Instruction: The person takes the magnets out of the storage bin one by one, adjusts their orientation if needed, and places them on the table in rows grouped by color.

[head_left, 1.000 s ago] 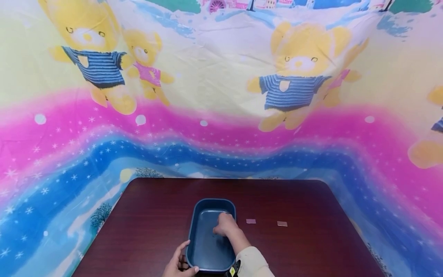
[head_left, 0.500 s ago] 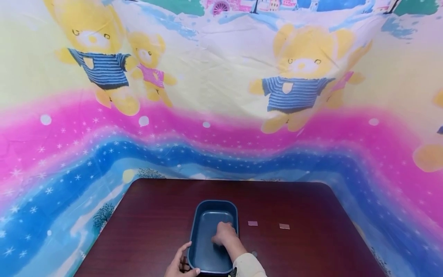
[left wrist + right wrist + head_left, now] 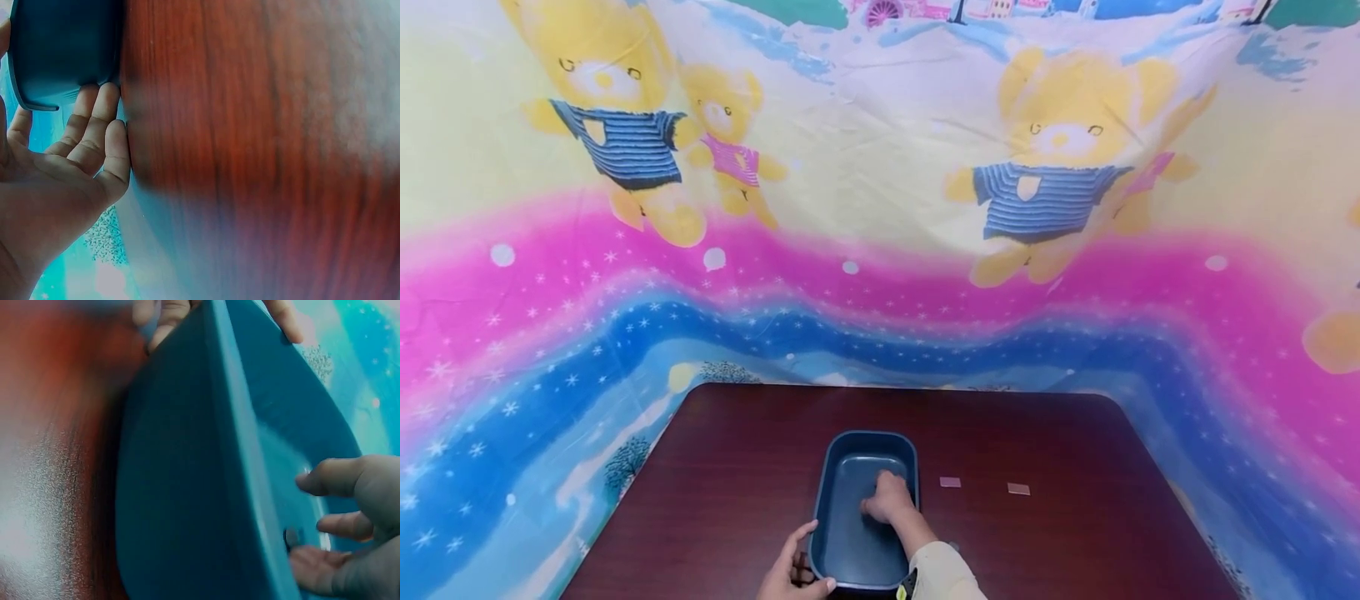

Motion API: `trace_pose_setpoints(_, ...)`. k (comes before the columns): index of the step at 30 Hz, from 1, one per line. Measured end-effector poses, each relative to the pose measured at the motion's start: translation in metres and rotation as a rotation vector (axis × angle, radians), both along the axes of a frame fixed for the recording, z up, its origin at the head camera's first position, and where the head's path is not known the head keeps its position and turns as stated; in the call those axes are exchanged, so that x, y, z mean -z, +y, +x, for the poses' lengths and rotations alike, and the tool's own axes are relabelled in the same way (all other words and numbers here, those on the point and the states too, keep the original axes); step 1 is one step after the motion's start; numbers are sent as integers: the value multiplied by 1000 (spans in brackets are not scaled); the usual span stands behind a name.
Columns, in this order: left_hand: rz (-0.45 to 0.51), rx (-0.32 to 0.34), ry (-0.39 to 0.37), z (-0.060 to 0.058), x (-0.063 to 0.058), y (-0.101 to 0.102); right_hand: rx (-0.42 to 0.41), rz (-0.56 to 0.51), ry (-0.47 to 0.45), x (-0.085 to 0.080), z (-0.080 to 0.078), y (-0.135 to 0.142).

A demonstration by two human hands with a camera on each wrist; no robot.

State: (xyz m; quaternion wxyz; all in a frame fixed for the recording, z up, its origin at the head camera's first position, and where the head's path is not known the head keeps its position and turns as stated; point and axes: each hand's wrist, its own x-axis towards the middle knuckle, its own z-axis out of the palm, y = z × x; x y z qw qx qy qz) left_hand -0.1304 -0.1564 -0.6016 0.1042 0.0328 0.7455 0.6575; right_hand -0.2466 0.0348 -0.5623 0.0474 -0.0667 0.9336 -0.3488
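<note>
A dark blue rectangular tray [image 3: 842,450] with high walls and rounded corners stands on the brown table. My left hand [image 3: 790,568] spans its near left corner, thumb at the near rim, index finger along the left wall. Other fingertips [image 3: 106,95] touch the outer wall in the left wrist view. Inside the tray is my right hand [image 3: 891,500], low over the floor, fingers pointing down. In the right wrist view its fingers are spread apart, and a small dark round disc [image 3: 292,539] shows right at the lowest fingertip, not enclosed by the fingers.
Right of the tray lie a small pinkish flat rectangle [image 3: 950,482] and a similar pale one [image 3: 1018,489]. A small grey piece [image 3: 953,547] peeks out beside the right sleeve [image 3: 943,573]. A bear-patterned cloth [image 3: 865,317] hangs behind the brown table [image 3: 752,467].
The head view has shifted slightly. Inside the tray my right hand has come a little toward the near side, then slightly back. The left hand stays at the corner.
</note>
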Motion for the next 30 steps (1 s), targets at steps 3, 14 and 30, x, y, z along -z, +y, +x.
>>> trace_pose_setpoints(3,-2,-6,6,0,0,0,-26,-108,10,3,-3,2)
trace_pose_setpoints(14,7,0,5,-1,0,-1,-65,-387,-54,22,-12,-1)
trace_pose_setpoints(30,7,-17,16,1,1,0,-81,-114,150,30,-11,0)
